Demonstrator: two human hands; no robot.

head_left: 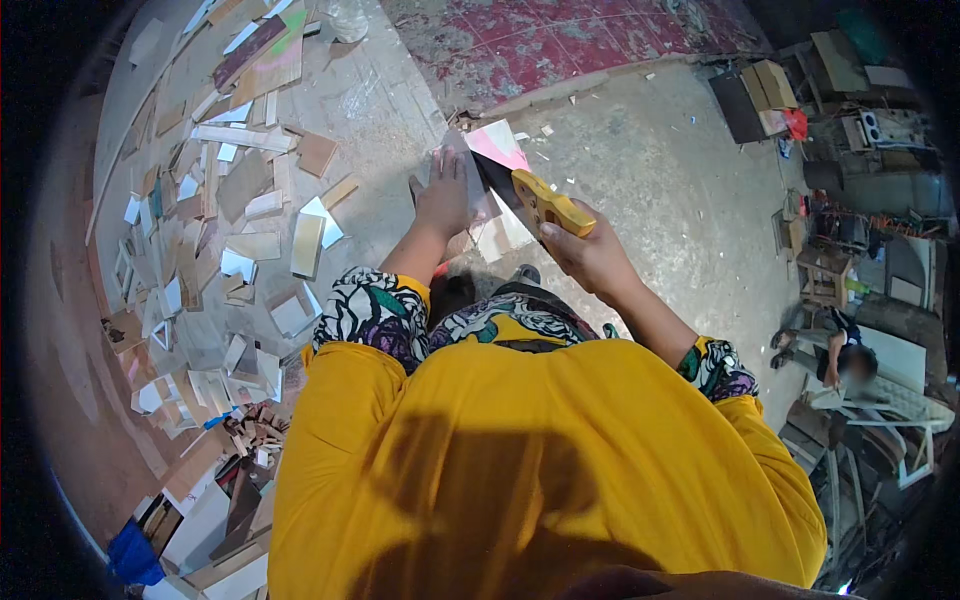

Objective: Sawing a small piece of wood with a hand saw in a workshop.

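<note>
My right hand (592, 257) is closed round the yellow handle of a hand saw (548, 203). The saw's dark blade slants away to the upper left, along the edge of a brownish board. My left hand (443, 196) lies flat on that brownish board (482, 203), fingers stretched out and pointing away from me. Beyond the blade shows a pale board (497, 147) with a pink patch. Beneath, a light wooden piece (500, 238) sticks out toward me. Whether the teeth are in a cut cannot be made out.
Many wood and board offcuts (254, 246) cover the floor at left. A red tiled area (560, 45) lies at the far side. At right, another person (852, 362) is beside a white frame (915, 440) and piled materials. A blue bag (134, 553) sits at lower left.
</note>
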